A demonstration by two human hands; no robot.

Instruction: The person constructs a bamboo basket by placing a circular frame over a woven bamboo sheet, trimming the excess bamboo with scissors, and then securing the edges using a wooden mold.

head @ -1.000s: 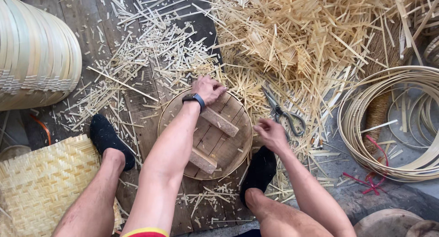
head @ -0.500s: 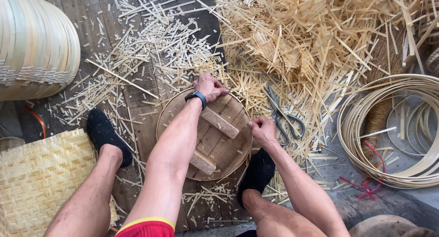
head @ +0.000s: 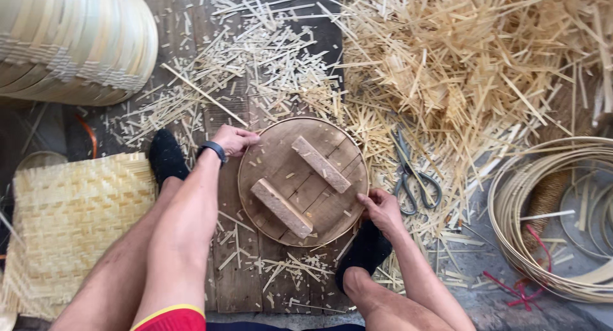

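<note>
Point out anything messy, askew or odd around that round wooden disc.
Bamboo offcuts litter the floor, half-burying the scissors. The two battens on the round wooden disc sit diagonally, roughly parallel. The left hand and right hand grip its rim. Nothing looks broken.

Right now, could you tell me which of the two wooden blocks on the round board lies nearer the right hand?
The upper block: its lower end comes closest to the right hand at the round board's edge. The lower block lies farther left.
</note>
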